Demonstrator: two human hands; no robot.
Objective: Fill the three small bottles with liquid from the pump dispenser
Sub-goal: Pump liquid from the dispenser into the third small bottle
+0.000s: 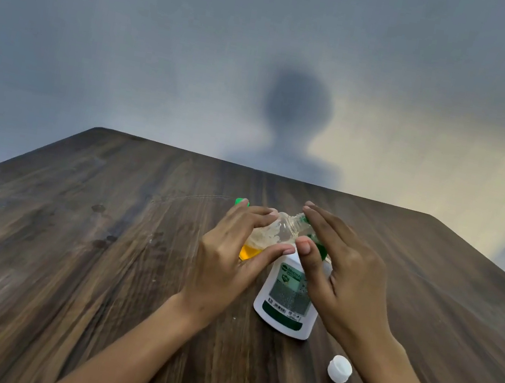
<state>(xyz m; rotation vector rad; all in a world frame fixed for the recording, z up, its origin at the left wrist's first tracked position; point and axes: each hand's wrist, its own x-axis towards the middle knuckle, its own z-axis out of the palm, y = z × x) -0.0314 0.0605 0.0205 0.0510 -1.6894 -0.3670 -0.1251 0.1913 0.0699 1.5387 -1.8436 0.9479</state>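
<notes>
My left hand [221, 269] grips a small clear bottle [275, 228] between thumb and fingers. The bottle is tilted, neck toward the right, with a little orange liquid at its low end. Its mouth sits by the green pump head [320, 249] of a white pump dispenser [285, 297] standing mid-table. My right hand [344, 273] lies over the pump head with straight fingers, thumb at the dispenser's shoulder; the nozzle is mostly hidden under it. A green piece [239, 202], perhaps another bottle's cap, peeks out behind my left fingers; the rest is hidden.
A loose white cap [339, 368] lies on the dark wooden table [101, 249] to the near right of the dispenser. The table's far edge meets a plain grey wall that carries a person's shadow.
</notes>
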